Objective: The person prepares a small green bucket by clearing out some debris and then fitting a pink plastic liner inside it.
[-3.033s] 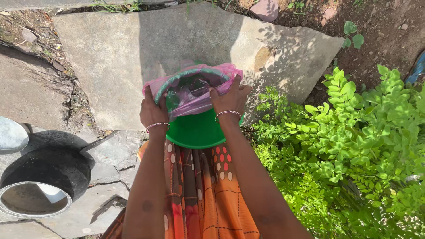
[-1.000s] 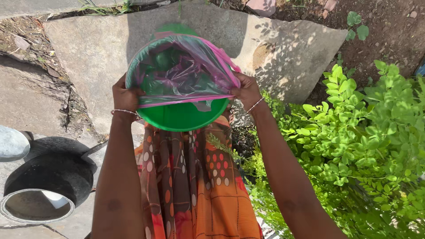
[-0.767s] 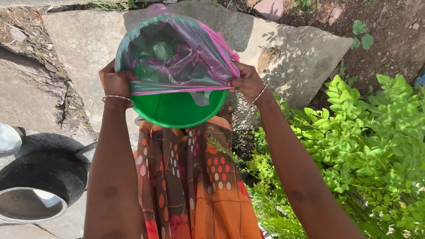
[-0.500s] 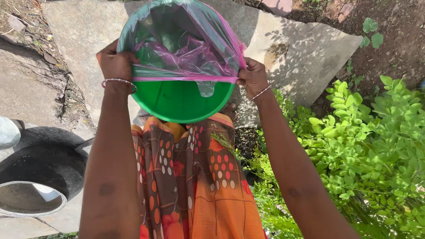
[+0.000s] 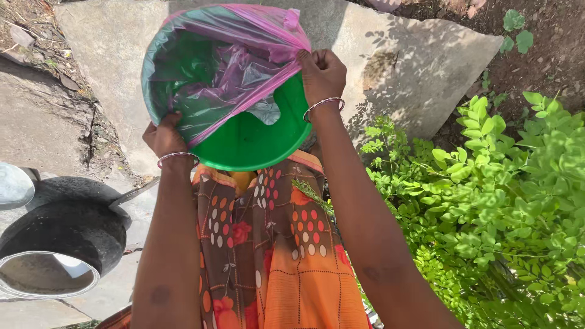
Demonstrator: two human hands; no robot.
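Two bare hands hold one round green plastic basin (image 5: 256, 143) tipped toward the camera, in front of the person's chest and above an orange patterned garment (image 5: 274, 256). One thin pink plastic bag (image 5: 228, 67) is stretched over the basin's upper rim, covering most of the opening; a crescent of bare green plastic shows at the lower right. The bag's lower hem runs on a slant, low at the left and high at the right.

The left hand (image 5: 164, 135) is closed on the basin's lower left edge, fingers pinching the bag's hem against the rim. The right hand (image 5: 322, 73) is closed at the upper right edge, fingertips gripping a gathered fold of the bag at the rim. Each wrist wears one slim silvery bangle (image 5: 323, 103), two in all.

Behind the basin lies one large flat grey stone slab (image 5: 420, 67), partly in shadow. At the lower left stand two metal vessels: one wide pot (image 5: 55, 256), blackened outside with a shiny inner rim, and one pale metal vessel (image 5: 13, 186) cut off by the picture's edge. One leafy green bush (image 5: 506, 207) fills the right side, just beside the right forearm. Bare brown soil (image 5: 548, 55) shows at the upper right.
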